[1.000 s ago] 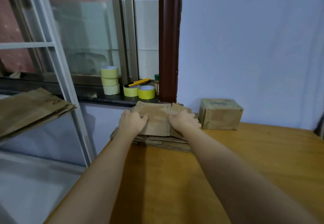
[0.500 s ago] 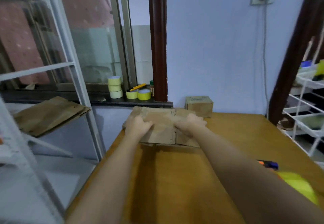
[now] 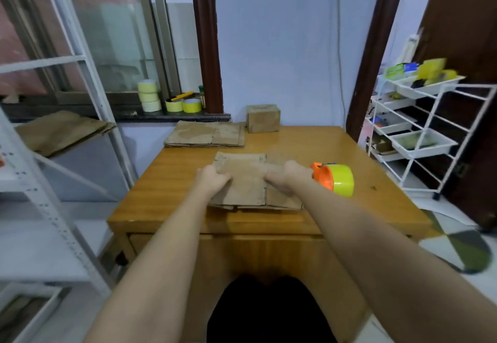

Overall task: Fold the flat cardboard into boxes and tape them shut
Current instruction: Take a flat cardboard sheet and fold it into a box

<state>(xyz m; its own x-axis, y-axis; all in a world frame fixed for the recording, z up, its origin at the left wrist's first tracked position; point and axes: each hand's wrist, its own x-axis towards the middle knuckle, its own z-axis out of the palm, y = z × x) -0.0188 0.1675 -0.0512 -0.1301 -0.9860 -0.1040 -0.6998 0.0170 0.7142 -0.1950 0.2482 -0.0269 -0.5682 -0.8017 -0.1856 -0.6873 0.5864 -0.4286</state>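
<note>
- A white metal rack point(image 3: 40, 170) stands at the far left, and a sheaf of flat cardboard point(image 3: 64, 130) lies tilted on one of its shelves.
- On the dark window sill point(image 3: 134, 115) stand three pale tape rolls point(image 3: 148, 95) stacked one on another; just to their right are two yellow tape rolls point(image 3: 183, 105) side by side, with a yellow-handled knife point(image 3: 181, 96) lying behind them.
- A pile of flat cardboard sheets point(image 3: 205, 134) lies at the far left corner of the wooden surface point(image 3: 161, 195), close under the sill.
- The left hand point(image 3: 212, 178) has its grip closed on the left edge of a single flat cardboard piece point(image 3: 250, 181), fingers curled over the top.
- That cardboard piece lies near the middle of the surface, toward the near edge and well apart from the pile; whether it rests flat or is raised slightly I cannot tell.
- A folded, closed box point(image 3: 263, 118) sits at the far edge of the surface, just right of the pile.
- The right hand point(image 3: 289, 176) grips the right part of the same piece, fingers curled over it.
- An orange and yellow tape dispenser point(image 3: 334, 178) sits on the surface just beside the right hand.
- A white wire trolley point(image 3: 419, 133) with trays of assorted items stands at the far right, off the surface.
</note>
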